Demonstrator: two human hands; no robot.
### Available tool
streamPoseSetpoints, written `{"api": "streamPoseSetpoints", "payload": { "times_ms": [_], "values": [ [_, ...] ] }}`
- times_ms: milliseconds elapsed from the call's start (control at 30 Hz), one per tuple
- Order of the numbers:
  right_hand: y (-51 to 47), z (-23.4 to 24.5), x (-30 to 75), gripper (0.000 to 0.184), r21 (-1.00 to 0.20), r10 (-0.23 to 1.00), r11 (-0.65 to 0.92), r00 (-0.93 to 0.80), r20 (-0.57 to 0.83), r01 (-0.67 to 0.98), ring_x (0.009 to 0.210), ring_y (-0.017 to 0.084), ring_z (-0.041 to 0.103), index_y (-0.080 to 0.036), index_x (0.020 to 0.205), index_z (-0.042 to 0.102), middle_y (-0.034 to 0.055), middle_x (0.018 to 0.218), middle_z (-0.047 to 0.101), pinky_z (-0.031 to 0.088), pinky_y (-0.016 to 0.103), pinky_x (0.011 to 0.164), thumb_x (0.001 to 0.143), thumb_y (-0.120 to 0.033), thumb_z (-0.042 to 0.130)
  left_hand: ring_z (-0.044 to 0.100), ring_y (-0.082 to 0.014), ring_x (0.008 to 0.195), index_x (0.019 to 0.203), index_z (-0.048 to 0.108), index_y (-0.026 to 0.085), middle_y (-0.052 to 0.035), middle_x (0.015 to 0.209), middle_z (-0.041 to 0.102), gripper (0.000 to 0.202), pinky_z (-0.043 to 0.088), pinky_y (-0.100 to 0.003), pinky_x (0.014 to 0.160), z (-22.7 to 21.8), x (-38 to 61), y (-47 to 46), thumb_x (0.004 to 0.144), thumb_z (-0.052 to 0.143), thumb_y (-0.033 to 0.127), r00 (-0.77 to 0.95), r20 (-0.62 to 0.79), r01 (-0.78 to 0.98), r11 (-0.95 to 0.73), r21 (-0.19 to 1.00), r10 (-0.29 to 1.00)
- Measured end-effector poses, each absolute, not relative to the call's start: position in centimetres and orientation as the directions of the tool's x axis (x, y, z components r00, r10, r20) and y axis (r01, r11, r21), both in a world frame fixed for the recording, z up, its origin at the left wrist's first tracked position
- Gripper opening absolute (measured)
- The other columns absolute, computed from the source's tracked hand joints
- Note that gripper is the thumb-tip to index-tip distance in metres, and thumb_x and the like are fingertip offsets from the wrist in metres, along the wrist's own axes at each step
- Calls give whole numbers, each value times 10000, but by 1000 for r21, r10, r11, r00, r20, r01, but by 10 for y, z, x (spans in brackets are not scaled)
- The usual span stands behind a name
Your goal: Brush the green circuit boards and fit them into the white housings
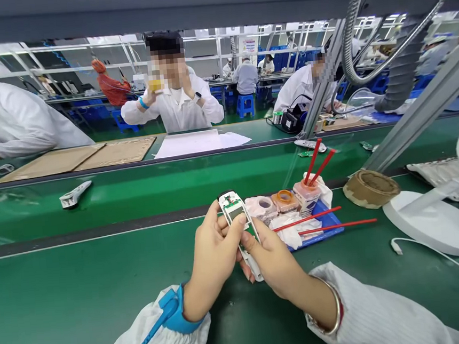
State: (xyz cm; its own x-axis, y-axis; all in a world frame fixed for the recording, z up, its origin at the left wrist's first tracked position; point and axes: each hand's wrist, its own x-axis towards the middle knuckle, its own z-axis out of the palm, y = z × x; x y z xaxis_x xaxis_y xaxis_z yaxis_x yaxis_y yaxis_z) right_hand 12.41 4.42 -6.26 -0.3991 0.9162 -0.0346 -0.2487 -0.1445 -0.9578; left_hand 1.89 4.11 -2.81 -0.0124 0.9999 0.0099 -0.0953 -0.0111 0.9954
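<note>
Both my hands hold one small white device (235,209) with an exposed green circuit board, raised just above the green bench. My left hand (213,259) wraps its left side, the thumb pressing on the board. My right hand (271,262) grips the lower end from the right, fingers closed round the white casing. A blue wrist strap with a coiled blue cord sits on my left wrist (173,311); a bangle circles my right wrist.
Just beyond the hands lies a blue tray (330,222) with small pots, white wipes and red sticks (322,217). A tape roll (369,187) and a white fan base (435,223) stand to the right. Another white part (74,195) rides the belt. Workers in white sit opposite.
</note>
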Motion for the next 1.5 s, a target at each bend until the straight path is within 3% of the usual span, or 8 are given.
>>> {"api": "streamPoseSetpoints", "payload": {
  "times_ms": [400, 500, 633, 867, 1067, 1300, 1400, 1500],
  "values": [
    [24, -54, 131, 343, -885, 874, -293, -476, -95, -361, 403, 71, 498, -201, 1073, 498, -29, 674, 568, 396, 180, 363, 832, -425, 595, 473, -85, 336, 1147, 470, 237, 59, 554, 562, 456, 407, -186, 302, -27, 18, 18, 744, 673, 305, 58, -99, -260, 111, 959, 993],
    [20, -52, 147, 587, -904, 810, -346, -566, -153, -250, 702, 135, 636, -216, 1257, 402, 37, 912, 626, 519, 262, 621, 770, -387, 682, 596, -110, 545, 1101, 534, 205, 6, 703, 651, 386, 484, -186, 480, -29, 4, 28, 748, 671, 280, 15, -62, -231, 64, 971, 998],
    [16, -49, 194, 880, -936, 722, -347, -655, -224, -62, 1168, 195, 496, -283, 1406, 228, 135, 1398, 387, 417, 368, 956, 704, -248, 758, 639, -184, 841, 1027, 573, 178, -48, 921, 673, 327, 501, -248, 688, -31, -39, 92, 737, 654, 307, -227, 130, -62, -148, 987, 965],
    [26, -62, 274, 291, -746, 874, -486, -280, -398, -456, 752, 130, 664, -155, 1131, 607, 80, 904, 702, 535, 236, 710, 844, -205, 616, 623, -215, 775, 874, 613, 110, -61, 781, 672, 234, 469, -313, 693, -67, -56, 240, 722, 667, 280, -224, 85, 484, 35, 874, 971],
    [48, -71, 289, 194, -539, 813, -542, -241, -530, -645, 673, 132, 678, -79, 991, 669, 91, 807, 722, 562, 207, 649, 808, -127, 625, 575, -219, 992, 1126, 552, 148, -91, 1140, 577, 307, 482, -432, 826, -92, -12, 310, 861, 545, 303, -126, -10, 736, 100, 669, 992],
    [67, -64, 286, 227, -484, 755, -605, -261, -602, -632, 588, 131, 669, -38, 1029, 631, 125, 797, 719, 569, 215, 580, 813, -103, 612, 436, -309, 1200, 1223, 507, 159, -131, 1311, 472, 433, 337, -559, 971, -99, -6, 338, 828, 584, 318, -129, -87, 805, 155, 573, 988],
    [68, -67, 284, 209, -472, 743, -622, -278, -609, -625, 564, 127, 661, -48, 1017, 620, 135, 791, 718, 563, 212, 558, 816, -105, 608, 191, -443, 1326, 1337, 405, 105, -243, 1419, 319, 776, 165, -617, 1020, -88, -16, 334, 686, 713, 393, -108, -75, 764, 131, 631, 991],
    [68, -73, 282, 148, -445, 741, -629, -318, -591, -638, 557, 130, 658, -92, 964, 616, 122, 771, 717, 553, 211, 535, 818, -99, 598, 171, -394, 1359, 1429, 267, 171, -199, 1481, 255, 869, 233, -523, 1028, -67, -21, 319, 735, 543, 616, 24, -41, 652, 16, 758, 999]
  ]
}}
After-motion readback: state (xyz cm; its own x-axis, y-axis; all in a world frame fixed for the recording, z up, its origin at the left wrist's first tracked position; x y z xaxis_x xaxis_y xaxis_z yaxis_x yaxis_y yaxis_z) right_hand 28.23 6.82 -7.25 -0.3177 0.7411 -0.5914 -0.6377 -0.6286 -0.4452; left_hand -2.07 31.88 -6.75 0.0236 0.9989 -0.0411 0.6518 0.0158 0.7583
